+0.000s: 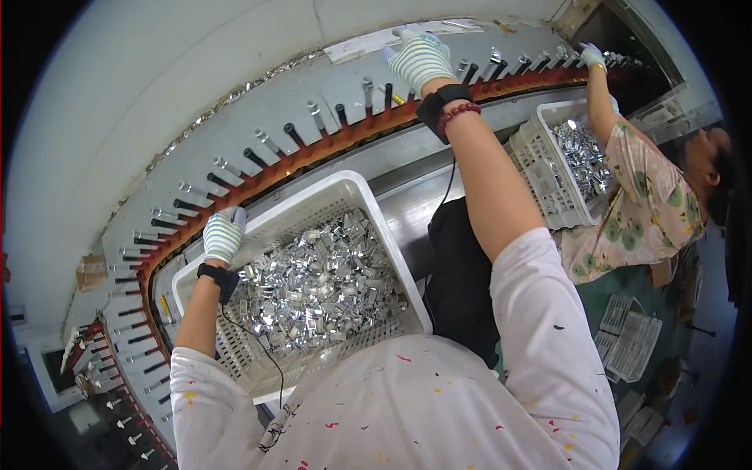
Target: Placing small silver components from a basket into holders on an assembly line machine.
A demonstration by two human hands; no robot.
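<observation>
My left hand (pixel 223 236), in a striped glove with grey fingertips, is by the far left corner of a white plastic basket (pixel 362 188), close to a row of pegs. Its fingers look bent together; whatever they may hold is hidden. Heaped in the basket are small shiny metal pieces (pixel 321 286). My right hand (pixel 421 59), gloved the same way, reaches over the pegs toward the far side of the line. Its thumb and fingers are apart, and nothing shows in them. Black upright pegs (pixel 294 135), several with clear or silvery caps (pixel 316 116), stand along the curved orange-brown track (pixel 345 139).
At the right, a co-worker (pixel 638 188) reaches to the same track beside another white basket (pixel 542 168) of metal pieces. A white sheet (pixel 368 43) lies beyond the pegs. Black cloth (pixel 454 274) hangs near my right arm. Cords run from both wristbands.
</observation>
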